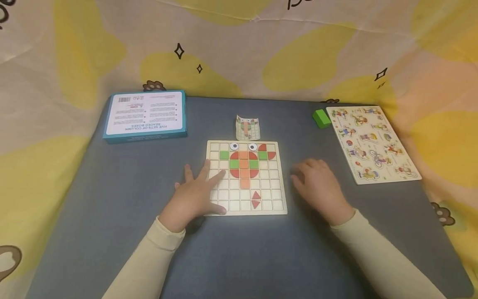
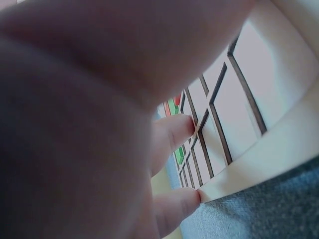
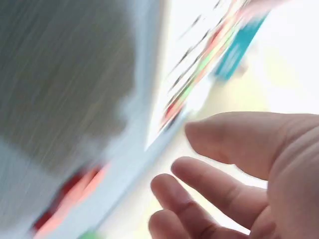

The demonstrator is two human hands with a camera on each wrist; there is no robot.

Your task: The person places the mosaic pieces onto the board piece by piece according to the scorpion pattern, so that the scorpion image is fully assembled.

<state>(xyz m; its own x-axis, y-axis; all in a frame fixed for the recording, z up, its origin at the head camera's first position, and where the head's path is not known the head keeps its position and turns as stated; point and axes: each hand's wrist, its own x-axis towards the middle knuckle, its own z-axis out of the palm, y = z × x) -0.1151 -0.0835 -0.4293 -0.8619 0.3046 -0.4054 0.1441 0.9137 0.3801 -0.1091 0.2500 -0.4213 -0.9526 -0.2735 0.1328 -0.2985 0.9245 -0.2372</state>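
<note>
A pale wooden grid board (image 1: 270, 182) lies in the middle of the table, with square cells. Orange squares run down its centre, flanked by green squares and red rounded pieces; two eye pieces (image 1: 234, 146) sit at its top. Two red triangles (image 1: 255, 199) lie lower down. My left hand (image 1: 192, 199) rests on the board's left side, fingers spread; its fingertips touch the board's edge in the left wrist view. Right of the board, my right hand (image 1: 321, 189) hovers with loosely bent fingers, nothing between thumb and fingers (image 3: 184, 194) in the right wrist view.
A small picture card (image 1: 247, 128) stands behind the board. At the back left lies a blue-edged box (image 1: 145, 114). A green block (image 1: 321, 118) sits beside a picture puzzle board (image 1: 373, 145) on the right. A blurred red-orange shape (image 3: 72, 199) shows in the right wrist view.
</note>
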